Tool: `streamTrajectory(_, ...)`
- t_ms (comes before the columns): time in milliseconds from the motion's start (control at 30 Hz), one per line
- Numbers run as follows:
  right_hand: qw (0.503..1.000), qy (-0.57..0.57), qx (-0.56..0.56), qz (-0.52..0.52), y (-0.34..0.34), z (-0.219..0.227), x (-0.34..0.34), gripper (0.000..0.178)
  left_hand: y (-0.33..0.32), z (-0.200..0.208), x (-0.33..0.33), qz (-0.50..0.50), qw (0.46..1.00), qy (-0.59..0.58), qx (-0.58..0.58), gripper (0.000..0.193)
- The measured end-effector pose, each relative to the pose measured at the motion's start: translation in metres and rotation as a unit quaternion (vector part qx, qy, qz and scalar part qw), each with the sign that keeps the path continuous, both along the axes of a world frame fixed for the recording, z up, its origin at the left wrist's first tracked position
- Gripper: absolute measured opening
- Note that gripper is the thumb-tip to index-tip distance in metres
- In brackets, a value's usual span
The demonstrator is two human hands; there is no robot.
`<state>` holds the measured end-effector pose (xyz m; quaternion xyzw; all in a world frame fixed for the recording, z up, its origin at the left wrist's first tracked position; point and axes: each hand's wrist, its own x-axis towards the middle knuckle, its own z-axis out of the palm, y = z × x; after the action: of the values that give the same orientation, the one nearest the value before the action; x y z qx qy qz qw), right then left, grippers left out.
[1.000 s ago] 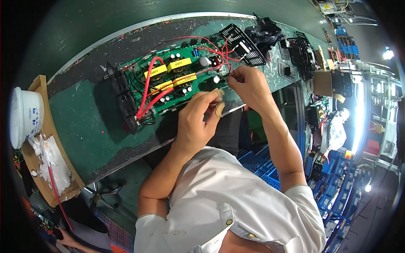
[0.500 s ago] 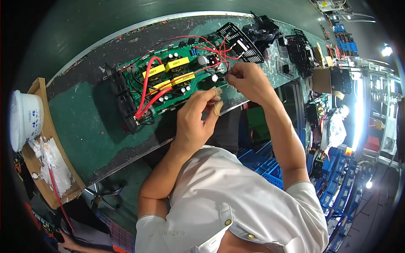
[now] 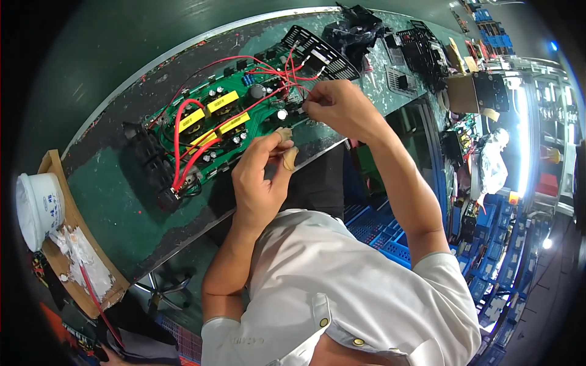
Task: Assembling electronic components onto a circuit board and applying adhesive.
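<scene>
A long green circuit board (image 3: 259, 113) lies on the bench in front of me, with yellow-wrapped transformers (image 3: 223, 102), capacitors and red wires (image 3: 268, 93) on it. At the board's right part my right hand (image 3: 339, 107) pinches thumb and forefinger together on a thin wire; its gripped end is hidden by the fingers. My left hand (image 3: 262, 174) hovers by the board's near edge, with tan finger covers on thumb and forefinger. Those two fingertips are apart, and nothing shows between them. A black slotted end panel (image 3: 317, 52) rests at the board's far right end.
Black plastic film (image 3: 353, 30) and more black slotted panels (image 3: 421, 52) lie farther right on the bench. At left, a white tub (image 3: 39, 207) stands in a cardboard tray (image 3: 76, 293) beside white paste. Blue crates (image 3: 384, 235) sit below the bench on the right.
The whole view has shifted, so the board and bench appear farther left. Both hands keep nearly the same places along the board, the right still pinching at the wires.
</scene>
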<state>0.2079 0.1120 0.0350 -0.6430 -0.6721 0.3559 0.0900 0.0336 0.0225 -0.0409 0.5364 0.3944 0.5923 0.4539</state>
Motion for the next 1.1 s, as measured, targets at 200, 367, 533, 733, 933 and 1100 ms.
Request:
streamTrajectory(200, 0.998, -0.034, 0.051, 0.018, -0.003, -0.004, -0.001, 0.023, -0.001, -0.002, 0.001, 0.009, 1.0, 0.016, 0.006, 0.026)
streamTrajectory(367, 0.996, -0.063, 0.065, 0.016, -0.006, -0.002, -0.006, 0.024, 0.0, -0.001, 0.002, 0.011, 1.0, 0.016, 0.0, 0.025)
streamTrajectory(533, 0.993, -0.091, 0.07, 0.026, -0.005, -0.002, -0.011, 0.023, 0.0, -0.001, 0.002, 0.013, 1.0, 0.012, -0.004, 0.024)
streamTrajectory(733, 0.989, -0.118, 0.084, 0.028, -0.008, 0.0, -0.017, 0.023, 0.0, -0.003, 0.002, 0.017, 1.0, 0.011, 0.008, 0.025)
streamTrajectory(933, 0.99, -0.118, 0.052, 0.051, 0.0, 0.0, -0.017, 0.022, -0.001, -0.004, -0.001, 0.011, 1.0, 0.018, 0.013, 0.026)
streamTrajectory(1100, 0.982, -0.142, 0.109, 0.068, -0.002, -0.009, -0.014, 0.018, 0.0, -0.007, 0.002, 0.005, 1.0, 0.023, 0.0, 0.026)
